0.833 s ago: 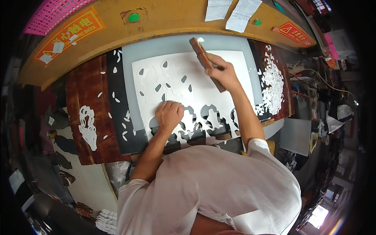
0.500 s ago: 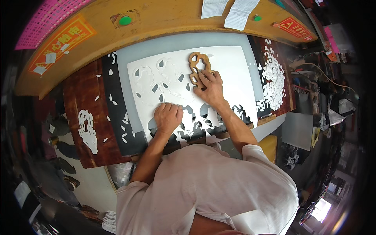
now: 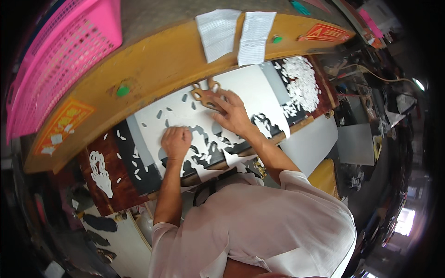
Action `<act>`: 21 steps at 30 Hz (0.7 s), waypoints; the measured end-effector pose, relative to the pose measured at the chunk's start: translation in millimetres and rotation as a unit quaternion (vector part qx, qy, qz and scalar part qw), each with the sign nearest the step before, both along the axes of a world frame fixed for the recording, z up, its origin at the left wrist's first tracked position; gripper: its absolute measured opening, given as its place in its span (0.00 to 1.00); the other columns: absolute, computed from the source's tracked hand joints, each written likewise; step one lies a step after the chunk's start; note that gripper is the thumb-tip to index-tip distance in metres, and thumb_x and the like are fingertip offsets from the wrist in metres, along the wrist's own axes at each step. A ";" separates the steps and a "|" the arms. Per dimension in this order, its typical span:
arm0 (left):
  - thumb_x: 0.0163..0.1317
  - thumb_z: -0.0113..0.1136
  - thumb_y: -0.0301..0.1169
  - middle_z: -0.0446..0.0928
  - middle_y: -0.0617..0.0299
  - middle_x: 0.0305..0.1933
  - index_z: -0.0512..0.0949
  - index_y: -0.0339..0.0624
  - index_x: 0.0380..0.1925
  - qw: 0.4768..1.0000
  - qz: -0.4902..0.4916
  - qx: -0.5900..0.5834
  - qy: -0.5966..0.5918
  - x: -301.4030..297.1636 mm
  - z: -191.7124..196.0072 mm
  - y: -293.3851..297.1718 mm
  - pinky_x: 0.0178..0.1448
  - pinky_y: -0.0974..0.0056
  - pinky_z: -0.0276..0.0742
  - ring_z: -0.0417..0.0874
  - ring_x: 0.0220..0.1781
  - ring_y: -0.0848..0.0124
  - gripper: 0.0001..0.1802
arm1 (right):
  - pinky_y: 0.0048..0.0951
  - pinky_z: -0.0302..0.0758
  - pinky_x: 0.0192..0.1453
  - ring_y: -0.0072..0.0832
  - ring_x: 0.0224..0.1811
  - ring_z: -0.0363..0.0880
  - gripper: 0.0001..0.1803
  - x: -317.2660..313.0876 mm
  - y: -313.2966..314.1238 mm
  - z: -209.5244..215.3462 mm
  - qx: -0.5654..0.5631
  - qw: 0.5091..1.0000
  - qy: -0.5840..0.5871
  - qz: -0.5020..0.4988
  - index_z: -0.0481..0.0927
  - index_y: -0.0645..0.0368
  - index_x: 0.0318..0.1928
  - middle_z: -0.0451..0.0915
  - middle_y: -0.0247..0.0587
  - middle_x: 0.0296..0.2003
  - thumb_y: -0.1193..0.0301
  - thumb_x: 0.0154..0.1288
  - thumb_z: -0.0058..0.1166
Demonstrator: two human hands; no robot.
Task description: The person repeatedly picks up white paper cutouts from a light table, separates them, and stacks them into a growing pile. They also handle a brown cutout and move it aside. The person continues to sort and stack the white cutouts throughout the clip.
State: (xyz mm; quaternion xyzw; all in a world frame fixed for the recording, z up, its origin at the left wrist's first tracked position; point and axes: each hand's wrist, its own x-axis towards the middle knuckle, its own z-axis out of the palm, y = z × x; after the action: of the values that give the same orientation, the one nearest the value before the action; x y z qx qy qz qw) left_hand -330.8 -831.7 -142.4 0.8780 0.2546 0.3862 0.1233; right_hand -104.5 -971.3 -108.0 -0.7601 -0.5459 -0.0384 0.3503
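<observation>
A white sheet (image 3: 252,90) lies on the press bed, with small dark holes on its left side and larger cut-outs along its near edge. My right hand (image 3: 233,113) grips a brown cutting die (image 3: 204,96), a looped outline with several openings, near the sheet's far edge. It appears slightly tilted; whether its whole edge touches the sheet is unclear. Curled into a loose fist, my left hand (image 3: 176,142) presses on the sheet to the left of the near cut-outs. Its fingertips are partly hidden, and nothing shows in it.
A yellow press beam (image 3: 160,58) spans the far side, with papers (image 3: 256,37) hanging from it. White cut pieces (image 3: 301,83) are heaped at right; looped white pieces (image 3: 100,173) are stacked at left. A pink basket (image 3: 69,55) stands beyond the beam.
The whole view has turned and shifted, so the beam appears nearer. The die in my right hand now looks turned and more tilted. My left hand stays closed on the sheet.
</observation>
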 end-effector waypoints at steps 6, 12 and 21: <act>0.66 0.67 0.34 0.78 0.56 0.33 0.78 0.45 0.25 0.999 -0.028 -0.020 0.030 -19.4 -6.3 -117.9 0.43 0.48 0.73 0.80 0.36 0.52 0.11 | 0.28 0.80 0.48 0.24 0.39 0.79 0.32 63.1 -118.7 39.9 0.101 0.931 0.261 -0.233 0.73 0.67 0.73 0.84 0.41 0.43 0.63 0.77 0.61; 0.65 0.67 0.38 0.77 0.58 0.30 0.78 0.46 0.22 0.994 0.043 0.019 0.100 -26.3 -40.5 -156.3 0.48 0.48 0.73 0.81 0.37 0.54 0.14 | 0.37 0.82 0.52 0.43 0.50 0.85 0.27 115.8 -130.4 52.3 0.123 0.965 0.174 -0.152 0.72 0.67 0.71 0.83 0.58 0.52 0.74 0.75 0.53; 0.58 0.67 0.37 0.77 0.59 0.29 0.77 0.46 0.19 0.995 0.055 0.029 0.072 -21.5 -42.0 -152.1 0.46 0.50 0.72 0.79 0.36 0.55 0.14 | 0.47 0.79 0.61 0.47 0.53 0.83 0.13 -6.4 -180.4 -42.8 0.014 0.999 0.001 0.049 0.90 0.59 0.50 0.85 0.45 0.45 0.66 0.69 0.66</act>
State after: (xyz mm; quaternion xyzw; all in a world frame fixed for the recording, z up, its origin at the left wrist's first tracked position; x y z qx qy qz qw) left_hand -352.3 -983.8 -184.4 0.8913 0.2997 0.3353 0.0581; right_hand -110.8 -1151.7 -150.8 -0.7278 -0.5815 -0.0284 0.3624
